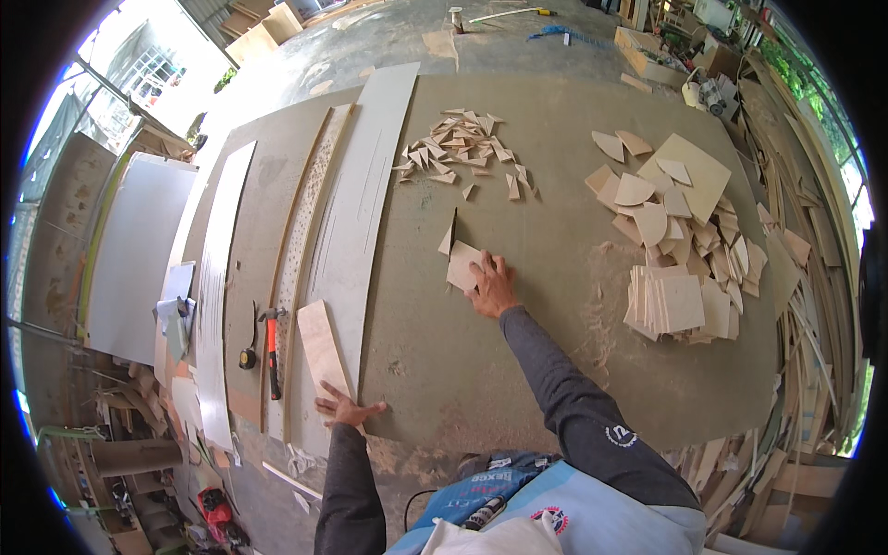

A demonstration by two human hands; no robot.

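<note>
1 right hand (497,285): fingers grasping 1 wood piece (462,266), beside dark blade (453,228), mid-table (435,351). 1 left hand (344,408): fingers spread, touching 1 pale board (320,335). 1 wooden box (647,65), upper right: contents indistinct. Wood piece partly hidden by fingers; blade's lower end unclear.
</note>
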